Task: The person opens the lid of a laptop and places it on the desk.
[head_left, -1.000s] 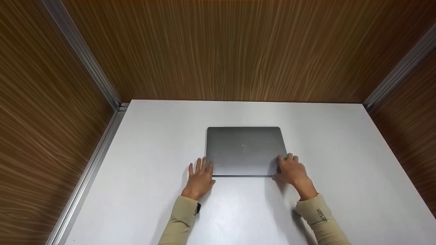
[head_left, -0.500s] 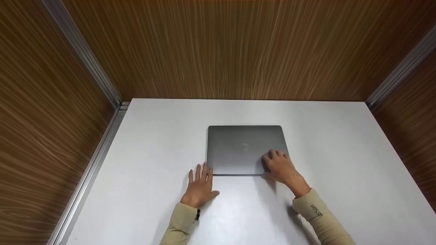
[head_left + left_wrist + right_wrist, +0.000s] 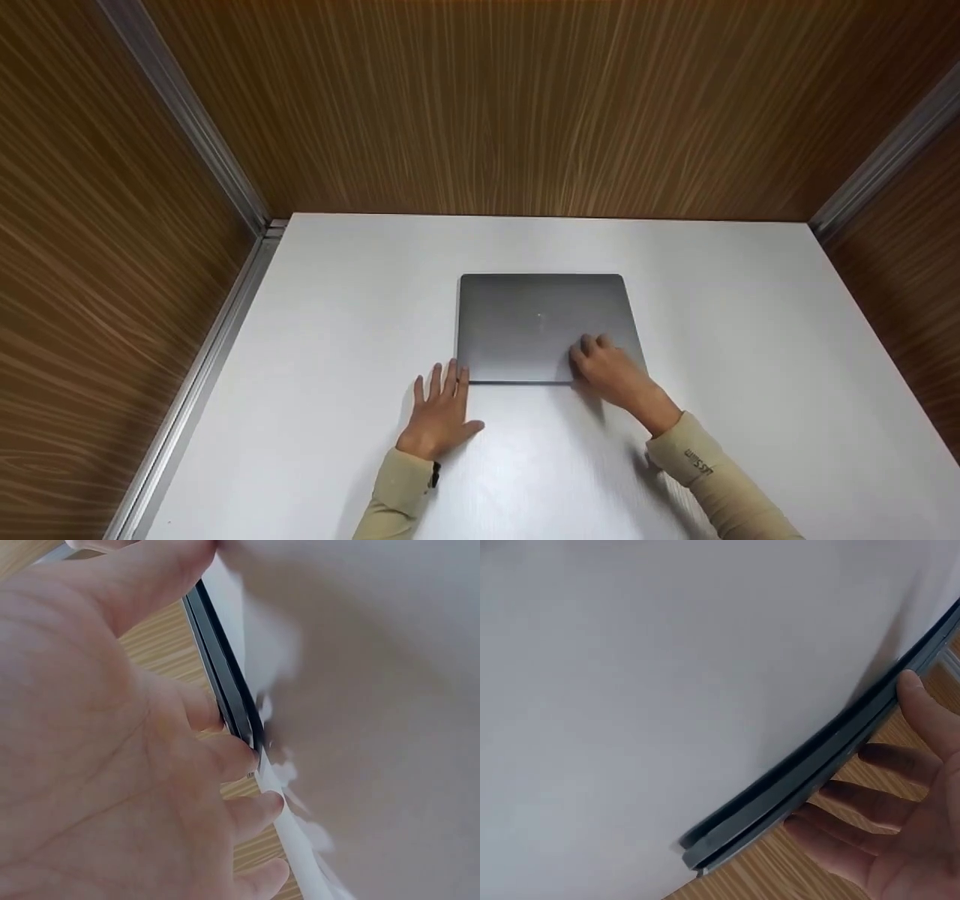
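Note:
A closed grey laptop [image 3: 525,322] lies flat on the white table [image 3: 360,300]. At its near left corner, my left hand [image 3: 436,416] rests with fingers straight and spread. The left wrist view shows fingertips of the left hand [image 3: 150,765] touching the laptop's dark corner [image 3: 225,675]. My right hand [image 3: 611,375] is on the right part of the front edge, its fingers bent over the lid. In the right wrist view, the thumb of the right hand [image 3: 922,802] presses the seam of the laptop's front edge [image 3: 802,765]. Part of the lid is hidden beneath this hand.
Brown wood-grain panels [image 3: 450,112] rise behind the table and on both sides. Metal rails [image 3: 195,105] run along the panel corners, and another metal rail [image 3: 202,382] borders the table's left edge.
My right hand has slid left along the laptop's front edge from near its right corner. My left hand has drawn back slightly towards me. The laptop stays closed.

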Demonstrator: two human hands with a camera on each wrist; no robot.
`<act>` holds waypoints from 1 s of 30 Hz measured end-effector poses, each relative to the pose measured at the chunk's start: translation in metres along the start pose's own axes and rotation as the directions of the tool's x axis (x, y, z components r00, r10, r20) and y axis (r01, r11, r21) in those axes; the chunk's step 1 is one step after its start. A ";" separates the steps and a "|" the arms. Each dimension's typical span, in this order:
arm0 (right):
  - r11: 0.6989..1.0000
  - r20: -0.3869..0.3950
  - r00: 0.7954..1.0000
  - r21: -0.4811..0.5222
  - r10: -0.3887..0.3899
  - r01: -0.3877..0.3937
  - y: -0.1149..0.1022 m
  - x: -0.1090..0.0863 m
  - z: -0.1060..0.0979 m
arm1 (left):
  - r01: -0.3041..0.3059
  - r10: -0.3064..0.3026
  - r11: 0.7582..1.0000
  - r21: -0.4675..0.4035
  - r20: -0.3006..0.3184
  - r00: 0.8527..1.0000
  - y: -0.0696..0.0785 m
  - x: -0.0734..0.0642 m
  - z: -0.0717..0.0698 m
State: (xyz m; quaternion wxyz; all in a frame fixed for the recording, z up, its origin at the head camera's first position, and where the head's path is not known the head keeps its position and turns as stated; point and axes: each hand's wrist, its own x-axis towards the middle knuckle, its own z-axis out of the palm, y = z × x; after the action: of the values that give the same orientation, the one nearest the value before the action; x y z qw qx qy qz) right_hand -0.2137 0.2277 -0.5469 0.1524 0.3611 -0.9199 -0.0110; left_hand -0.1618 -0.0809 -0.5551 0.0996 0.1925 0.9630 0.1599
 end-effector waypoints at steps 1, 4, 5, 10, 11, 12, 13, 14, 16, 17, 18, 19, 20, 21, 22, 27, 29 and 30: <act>1.000 0.001 1.000 -0.003 -0.012 0.012 0.000 0.000 0.000 | 0.002 -0.002 1.000 -0.003 0.006 1.000 0.000 0.000 0.000; 0.999 0.021 0.999 0.000 -0.036 0.036 0.001 -0.001 -0.002 | 0.007 -0.007 1.000 -0.015 0.017 1.000 0.000 0.000 0.002; 0.999 0.031 0.999 -0.001 -0.043 0.043 0.002 -0.001 -0.003 | 0.007 -0.006 1.000 -0.019 0.019 1.000 0.000 -0.001 0.002; 0.994 0.051 0.994 -0.046 -0.096 0.099 0.002 -0.001 -0.004 | 0.002 -0.001 1.000 -0.029 0.020 1.000 0.000 -0.002 0.002; 0.992 0.051 0.993 -0.059 -0.108 0.111 0.003 -0.001 -0.004 | 0.000 0.001 1.000 -0.026 0.019 1.000 0.000 -0.002 0.002; 0.990 0.046 0.992 -0.074 -0.120 0.123 0.003 -0.001 -0.003 | -0.001 0.002 1.000 -0.026 0.020 1.000 0.000 -0.002 0.001; 0.987 0.041 0.991 -0.086 -0.130 0.133 0.003 -0.001 -0.003 | -0.003 0.004 1.000 -0.027 0.019 1.000 0.000 -0.002 0.001; 0.985 0.034 0.989 -0.098 -0.142 0.145 0.003 -0.002 -0.002 | -0.005 0.006 1.000 -0.027 0.018 1.000 0.000 -0.002 0.001; 0.978 0.021 0.985 -0.120 -0.170 0.171 0.003 -0.002 -0.001 | -0.010 0.010 1.000 -0.025 0.014 1.000 0.000 -0.002 0.000; 0.973 0.014 0.983 -0.138 -0.184 0.184 0.003 -0.002 0.000 | -0.012 0.012 1.000 -0.027 0.012 1.000 0.000 -0.002 0.000; 0.967 0.006 0.980 -0.159 -0.198 0.197 0.002 -0.002 0.000 | -0.014 0.015 0.999 -0.028 0.008 1.000 0.000 -0.002 0.000; 0.961 0.001 0.977 -0.179 -0.212 0.209 0.001 -0.002 0.001 | -0.017 0.017 0.999 -0.028 0.004 1.000 0.000 -0.002 -0.001; 0.954 -0.005 0.974 -0.202 -0.226 0.220 0.001 -0.002 0.001 | -0.018 0.018 0.999 -0.026 0.000 1.000 0.000 -0.002 0.000; 0.947 -0.010 0.972 -0.225 -0.237 0.229 0.000 -0.002 0.002 | -0.018 0.018 1.000 -0.024 -0.003 1.000 0.000 -0.002 0.000; 0.940 -0.014 0.969 -0.249 -0.246 0.235 -0.001 -0.002 0.002 | -0.018 0.018 1.000 -0.023 -0.006 1.000 0.000 -0.002 0.000; 0.919 -0.015 0.963 -0.304 -0.269 0.251 -0.008 0.000 0.003 | -0.015 0.015 1.000 -0.013 -0.004 1.000 -0.001 -0.001 -0.002; 0.917 -0.022 0.964 -0.314 -0.266 0.246 -0.010 0.000 0.005 | -0.018 0.018 1.000 -0.010 -0.001 1.000 -0.002 -0.001 -0.003; 0.917 -0.028 0.965 -0.319 -0.262 0.240 -0.011 0.000 0.007 | -0.019 0.019 1.000 -0.008 0.000 1.000 -0.002 0.000 -0.003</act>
State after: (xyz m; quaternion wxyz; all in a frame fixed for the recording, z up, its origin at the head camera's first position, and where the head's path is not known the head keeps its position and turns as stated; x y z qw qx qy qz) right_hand -0.2082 0.2187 -0.5548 0.2372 0.4475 -0.8466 -0.1635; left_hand -0.1627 -0.0834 -0.5531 0.0989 0.2011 0.9605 0.1647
